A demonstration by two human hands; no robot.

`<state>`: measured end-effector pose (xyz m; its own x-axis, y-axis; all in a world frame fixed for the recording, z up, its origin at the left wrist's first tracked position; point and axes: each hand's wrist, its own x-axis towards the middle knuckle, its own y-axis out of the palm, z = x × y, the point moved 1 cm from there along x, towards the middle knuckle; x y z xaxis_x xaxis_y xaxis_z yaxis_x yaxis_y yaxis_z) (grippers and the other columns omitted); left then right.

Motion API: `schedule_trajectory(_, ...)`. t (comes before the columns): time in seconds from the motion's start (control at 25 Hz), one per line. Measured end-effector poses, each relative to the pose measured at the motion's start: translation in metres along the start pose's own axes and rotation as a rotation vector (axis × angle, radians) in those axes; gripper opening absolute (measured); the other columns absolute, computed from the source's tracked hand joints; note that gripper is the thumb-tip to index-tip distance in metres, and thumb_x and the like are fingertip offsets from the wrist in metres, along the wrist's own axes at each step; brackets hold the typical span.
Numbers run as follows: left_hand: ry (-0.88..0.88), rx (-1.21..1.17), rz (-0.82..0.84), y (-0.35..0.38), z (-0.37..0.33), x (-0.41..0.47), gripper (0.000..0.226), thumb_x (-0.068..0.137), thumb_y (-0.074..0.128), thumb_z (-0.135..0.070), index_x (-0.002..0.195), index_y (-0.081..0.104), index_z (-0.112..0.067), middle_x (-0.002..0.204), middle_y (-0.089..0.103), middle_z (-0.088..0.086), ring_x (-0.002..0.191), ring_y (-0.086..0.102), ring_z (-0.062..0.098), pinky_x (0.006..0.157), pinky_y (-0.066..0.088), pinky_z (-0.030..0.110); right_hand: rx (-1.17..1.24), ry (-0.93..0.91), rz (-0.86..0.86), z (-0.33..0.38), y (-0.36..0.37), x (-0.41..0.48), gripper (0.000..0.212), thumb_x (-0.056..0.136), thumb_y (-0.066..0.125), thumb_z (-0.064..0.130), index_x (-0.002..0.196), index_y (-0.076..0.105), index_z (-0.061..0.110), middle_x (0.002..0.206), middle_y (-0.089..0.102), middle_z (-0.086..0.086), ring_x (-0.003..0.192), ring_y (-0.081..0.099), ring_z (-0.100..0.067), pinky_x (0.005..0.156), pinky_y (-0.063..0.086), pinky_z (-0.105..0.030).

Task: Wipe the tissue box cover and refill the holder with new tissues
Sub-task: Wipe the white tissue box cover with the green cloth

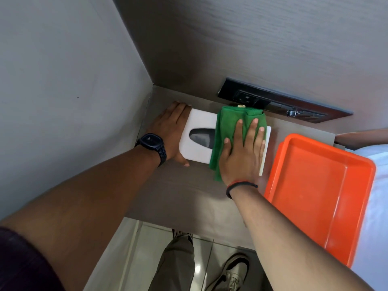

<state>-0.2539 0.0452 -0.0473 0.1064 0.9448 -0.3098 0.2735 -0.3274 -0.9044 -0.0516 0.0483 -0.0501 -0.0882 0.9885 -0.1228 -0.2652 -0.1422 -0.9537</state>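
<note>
A white tissue box cover with a dark oval slot lies on a brown wooden shelf. My left hand clasps its left end, fingers along the far edge and thumb at the near edge. A folded green cloth covers the right half of the box top. My right hand lies flat on the cloth with its fingers spread, pressing it against the cover. No tissues show through the slot.
An empty orange plastic tray sits right of the box, overhanging the shelf. A black socket panel is set in the back wall. A grey wall closes the left side. Below are tiled floor and my shoes.
</note>
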Motion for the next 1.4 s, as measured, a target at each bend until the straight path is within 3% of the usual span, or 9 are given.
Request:
schedule_trajectory(0.16, 0.010, -0.037, 0.015, 0.001, 0.000, -0.001, 0.152, 0.018, 0.084, -0.065, 0.141, 0.020, -0.003, 0.140, 0.034, 0.018, 0.129, 0.031, 0.035, 0.109, 0.025, 0.040, 0.025, -0.009, 0.044, 0.037, 0.009, 0.002, 0.057, 0.100, 0.034, 0.034, 0.153, 0.020, 0.016, 0.162, 0.010, -0.012, 0.149, 0.005, -0.033, 0.120, 0.006, -0.046)
schedule_trajectory(0.28, 0.011, -0.068, 0.117, -0.007, 0.005, -0.003, 0.162, 0.023, 0.086, -0.062, 0.147, 0.001, -0.001, 0.155, 0.012, 0.018, 0.141, 0.007, 0.032, 0.113, 0.001, 0.034, 0.110, -0.078, 0.078, 0.054, 0.008, -0.003, 0.059, 0.099, 0.034, 0.035, 0.152, 0.020, 0.015, 0.162, 0.008, -0.013, 0.149, 0.003, -0.033, 0.120, 0.005, -0.046)
schedule_trajectory(0.36, 0.051, -0.076, 0.146, -0.018, 0.011, -0.005, 0.162, 0.028, 0.084, -0.065, 0.146, -0.009, -0.004, 0.157, 0.001, 0.015, 0.141, -0.003, 0.023, 0.112, -0.005, 0.033, 0.200, -0.071, 0.000, 0.041, 0.001, -0.005, 0.056, 0.098, 0.038, 0.031, 0.149, 0.029, 0.011, 0.161, 0.015, -0.018, 0.148, 0.011, -0.035, 0.119, 0.010, -0.046)
schedule_trajectory(0.48, 0.176, -0.091, -0.100, -0.031, -0.004, -0.012, 0.129, 0.058, 0.068, -0.072, 0.148, 0.000, -0.008, 0.157, 0.010, 0.014, 0.142, 0.005, 0.022, 0.115, 0.013, 0.046, 0.255, 0.047, -0.142, -0.010, -0.010, 0.009, 0.048, 0.098, 0.040, 0.016, 0.144, 0.039, 0.003, 0.156, 0.024, -0.025, 0.145, 0.020, -0.041, 0.119, 0.018, -0.046)
schedule_trajectory(0.6, 0.243, -0.106, -0.276, -0.019, -0.051, 0.000, 0.093, 0.077, 0.059, -0.049, 0.147, 0.015, -0.007, 0.154, 0.022, 0.016, 0.142, 0.016, 0.029, 0.114, 0.018, 0.046, 0.267, 0.056, -0.043, -0.044, -0.006, 0.021, 0.048, 0.101, 0.036, 0.016, 0.148, 0.031, 0.007, 0.159, 0.016, -0.021, 0.147, 0.016, -0.038, 0.118, 0.021, -0.045)
schedule_trajectory(0.84, -0.113, -0.008, -0.182, 0.026, -0.112, 0.033, 0.093, 0.081, 0.039, -0.064, 0.148, 0.010, -0.005, 0.157, 0.013, 0.013, 0.143, 0.008, 0.027, 0.116, 0.002, 0.043, 0.245, 0.032, -0.086, -0.050, 0.006, 0.018, 0.052, 0.100, 0.025, 0.026, 0.151, 0.025, 0.017, 0.162, 0.013, -0.013, 0.148, 0.014, -0.034, 0.116, 0.025, -0.050)
schedule_trajectory(1.08, -0.035, 0.057, -0.215, 0.025, -0.098, 0.032, 0.082, 0.082, 0.047, -0.043, 0.148, 0.014, -0.005, 0.155, 0.020, 0.013, 0.142, 0.014, 0.026, 0.115, 0.004, 0.041, 0.248, 0.036, -0.082, -0.051, 0.006, 0.018, 0.050, 0.101, 0.029, 0.022, 0.151, 0.026, 0.016, 0.162, 0.014, -0.012, 0.148, 0.013, -0.034, 0.118, 0.021, -0.049)
schedule_trajectory(1.24, -0.066, 0.094, -0.195, 0.018, -0.051, 0.018, 0.082, 0.082, 0.050, -0.035, 0.147, 0.012, -0.005, 0.156, 0.017, 0.014, 0.142, 0.014, 0.028, 0.115, 0.005, 0.042, 0.238, 0.044, -0.088, -0.052, 0.006, 0.017, 0.051, 0.100, 0.028, 0.022, 0.151, 0.026, 0.018, 0.162, 0.015, -0.012, 0.148, 0.013, -0.034, 0.119, 0.018, -0.047)
schedule_trajectory(1.4, -0.140, 0.066, -0.174, 0.009, -0.020, 0.002, 0.077, 0.083, 0.031, -0.041, 0.147, 0.011, -0.002, 0.156, 0.016, 0.017, 0.142, 0.012, 0.030, 0.115, 0.007, 0.045, 0.229, 0.045, -0.081, -0.050, 0.005, 0.017, 0.051, 0.100, 0.029, 0.020, 0.151, 0.026, 0.017, 0.162, 0.015, -0.013, 0.148, 0.013, -0.034, 0.120, 0.018, -0.046)
